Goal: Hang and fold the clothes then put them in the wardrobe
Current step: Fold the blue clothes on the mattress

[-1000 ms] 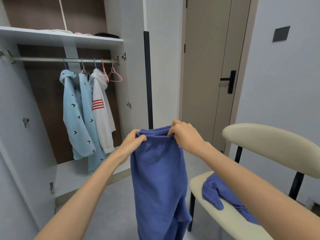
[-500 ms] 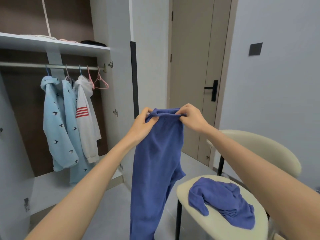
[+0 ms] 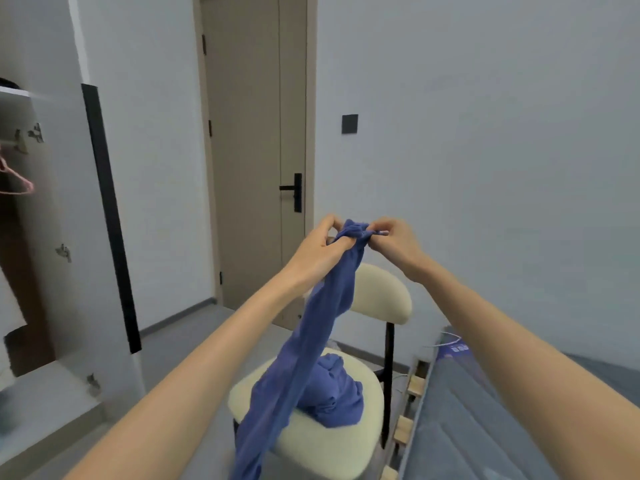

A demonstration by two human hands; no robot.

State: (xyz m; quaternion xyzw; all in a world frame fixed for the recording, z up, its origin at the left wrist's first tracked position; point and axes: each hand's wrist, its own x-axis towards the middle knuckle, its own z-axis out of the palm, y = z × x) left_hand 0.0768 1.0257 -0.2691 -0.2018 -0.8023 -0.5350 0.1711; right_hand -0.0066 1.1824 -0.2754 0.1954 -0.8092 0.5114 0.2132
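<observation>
Blue trousers (image 3: 311, 344) hang in a long narrow drape from both my hands, held out in front of me above the chair. My left hand (image 3: 320, 249) and my right hand (image 3: 394, 242) pinch the bunched waistband close together at the top. A second blue garment (image 3: 334, 393) lies crumpled on the cream seat of the chair (image 3: 381, 299). The open wardrobe (image 3: 41, 393) is at the far left edge, with a pink hanger (image 3: 19, 183) just showing; the hung clothes are out of view.
A beige door (image 3: 252, 150) with a black handle stands straight ahead behind the chair. A bed with a grey mattress (image 3: 485, 427) runs along the lower right. The wardrobe door with its black edge strip (image 3: 110, 216) stands open at the left.
My view has swung right, away from the wardrobe toward the chair and bed. My hands have come closer together, gathering the waistband, and the trousers now hang over the chair.
</observation>
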